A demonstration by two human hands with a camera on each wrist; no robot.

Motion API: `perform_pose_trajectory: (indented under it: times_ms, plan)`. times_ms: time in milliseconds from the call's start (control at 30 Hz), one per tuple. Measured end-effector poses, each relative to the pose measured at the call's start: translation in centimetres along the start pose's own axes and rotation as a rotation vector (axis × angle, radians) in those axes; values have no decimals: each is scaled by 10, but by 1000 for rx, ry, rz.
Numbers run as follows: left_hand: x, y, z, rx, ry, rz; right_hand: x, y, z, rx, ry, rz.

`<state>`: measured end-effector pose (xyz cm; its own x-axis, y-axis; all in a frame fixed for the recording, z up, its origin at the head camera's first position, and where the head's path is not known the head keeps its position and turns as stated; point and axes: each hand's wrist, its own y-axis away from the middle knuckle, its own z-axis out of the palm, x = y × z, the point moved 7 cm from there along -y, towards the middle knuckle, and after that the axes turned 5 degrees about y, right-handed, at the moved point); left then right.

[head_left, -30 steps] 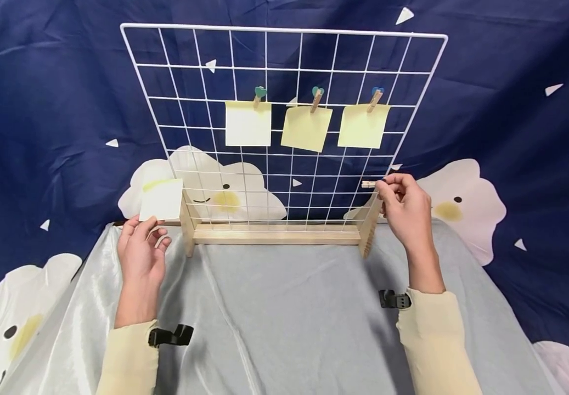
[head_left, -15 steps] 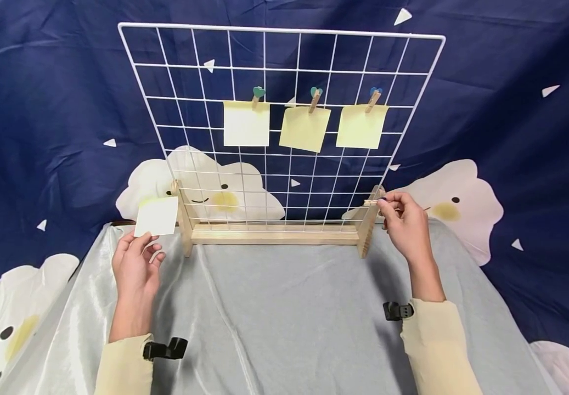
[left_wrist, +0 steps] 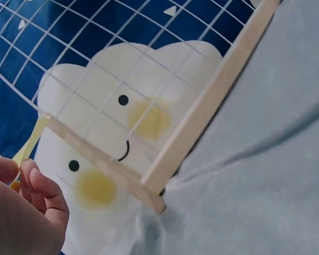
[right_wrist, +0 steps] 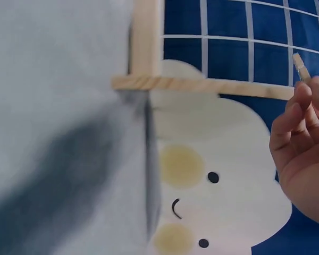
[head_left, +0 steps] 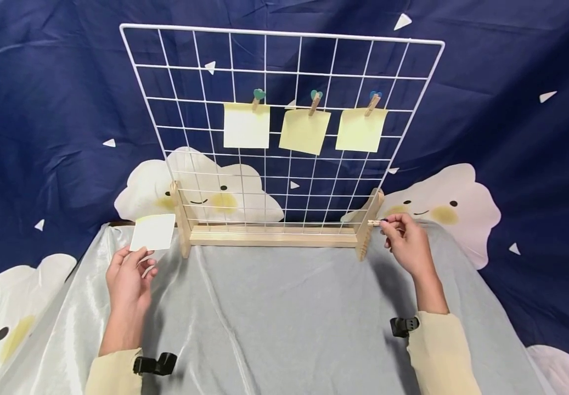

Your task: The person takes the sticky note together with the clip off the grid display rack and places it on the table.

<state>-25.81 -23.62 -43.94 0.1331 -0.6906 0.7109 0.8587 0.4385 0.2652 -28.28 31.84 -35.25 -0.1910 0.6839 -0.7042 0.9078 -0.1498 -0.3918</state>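
Observation:
My left hand [head_left: 130, 278] pinches a pale yellow sticky note [head_left: 153, 232] by its lower edge, left of the stand. In the left wrist view that note [left_wrist: 32, 139] shows nearly edge-on above the fingers. On the other side, my right hand [head_left: 407, 246] pinches a small wooden clothespin [head_left: 374, 223], its tip pointing left beside the stand's right leg. The clothespin [right_wrist: 301, 68] sticks up from the fingertips in the right wrist view. Three notes hang in a row on the white wire grid [head_left: 284, 72]: a left note [head_left: 247, 127], a tilted middle note [head_left: 305, 131] and a right note [head_left: 361, 130].
Clothespins with heart-shaped heads, like the blue-headed one [head_left: 374, 102], hold the hanging notes. The grid stands in a wooden base [head_left: 274, 237] on a table under grey cloth [head_left: 284, 318]. Behind hangs a dark blue curtain [head_left: 511, 137] printed with clouds.
Both hands have come down and toward me, the left with the sticky note, the right with the clothespin. The hanging notes stay in place.

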Motion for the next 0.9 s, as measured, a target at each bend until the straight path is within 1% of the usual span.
perform_pose_trajectory:
  times_ms: [133,200,300,467,633,767,900]
  plan:
    - [-5,1,-9,-3,-53,-18,10,6,6,-52,30,-43]
    - [-8,2,-14,-1,-89,-34,15,8,7,-65,30,-46]
    - [-10,4,-21,-7,-128,-52,24,11,10,-83,24,-16]
    - [-9,3,-31,-19,-139,-48,39,17,17,-130,1,62]
    - [-13,2,-43,-22,-174,-72,52,22,21,-172,-3,110]
    - [-17,0,-56,-11,-179,-79,60,22,25,-204,8,97]
    - [-21,-3,-68,6,-202,-94,65,21,28,-220,-28,86]
